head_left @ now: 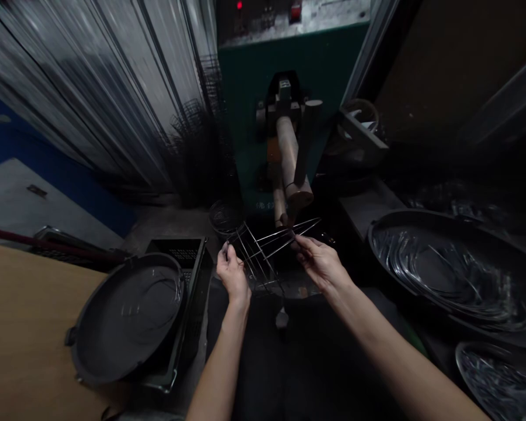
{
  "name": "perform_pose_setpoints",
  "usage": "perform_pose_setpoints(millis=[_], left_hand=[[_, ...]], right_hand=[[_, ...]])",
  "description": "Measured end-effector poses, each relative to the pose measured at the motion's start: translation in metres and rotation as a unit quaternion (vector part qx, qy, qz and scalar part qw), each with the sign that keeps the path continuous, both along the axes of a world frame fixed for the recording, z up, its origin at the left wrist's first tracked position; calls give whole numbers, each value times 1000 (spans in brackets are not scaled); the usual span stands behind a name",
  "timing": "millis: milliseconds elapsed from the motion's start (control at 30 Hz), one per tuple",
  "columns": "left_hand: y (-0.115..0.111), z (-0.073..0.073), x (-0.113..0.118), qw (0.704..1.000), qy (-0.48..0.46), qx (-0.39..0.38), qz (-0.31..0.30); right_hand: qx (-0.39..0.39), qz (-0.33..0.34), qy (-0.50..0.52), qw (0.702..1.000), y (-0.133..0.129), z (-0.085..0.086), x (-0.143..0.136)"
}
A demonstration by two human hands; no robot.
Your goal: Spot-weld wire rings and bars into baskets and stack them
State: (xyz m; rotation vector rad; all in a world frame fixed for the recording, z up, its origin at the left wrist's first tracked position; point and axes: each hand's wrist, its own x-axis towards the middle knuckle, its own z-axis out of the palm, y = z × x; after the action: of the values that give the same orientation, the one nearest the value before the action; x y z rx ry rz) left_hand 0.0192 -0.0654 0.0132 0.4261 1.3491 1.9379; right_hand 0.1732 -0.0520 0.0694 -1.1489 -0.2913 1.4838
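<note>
The bare left hand (234,273) and bare right hand (323,263) both pinched a thin, silvery, grid-like wire frame (263,257), which sat between them just by the tips of two pale, cylindrical metal arms (289,155) jutting from a dark green, box-shaped machine (245,76).

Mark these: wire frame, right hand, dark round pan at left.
Wire frame (263,254), head view: on a wire near its middle.
Right hand (325,265), head view: middle of the hand.
Dark round pan at left (118,336), head view: bare inner floor.
</note>
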Motion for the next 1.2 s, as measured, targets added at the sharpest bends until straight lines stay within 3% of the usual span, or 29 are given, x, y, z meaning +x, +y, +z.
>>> perform_pose_setpoints(millis=[300, 700, 867, 933, 1033, 1133, 1200], left_hand=[[-2, 10, -4, 999, -28, 3, -25], [16, 7, -9, 999, -33, -4, -5], [17, 11, -11, 999, -27, -15, -13], [15, 11, -10, 1000, -24, -8, -15], [0, 8, -6, 1000, 12, 11, -5], [-34, -4, 5, 996, 84, 9, -19], [-62, -18, 12, 988, 138, 8, -63]], right_hand=[[2, 21, 3, 1000, 0, 2, -1], [-9, 5, -21, 1000, -21, -18, 18], [53, 53, -117, 990, -45, -8, 15], [96, 117, -205, 967, -56, 5, 16], [181, 208, -344, 897, -64, 30, 17], [260, 207, -456, 826, -51, 46, 20], [253, 218, -499, 800, -35, 44, 23]])
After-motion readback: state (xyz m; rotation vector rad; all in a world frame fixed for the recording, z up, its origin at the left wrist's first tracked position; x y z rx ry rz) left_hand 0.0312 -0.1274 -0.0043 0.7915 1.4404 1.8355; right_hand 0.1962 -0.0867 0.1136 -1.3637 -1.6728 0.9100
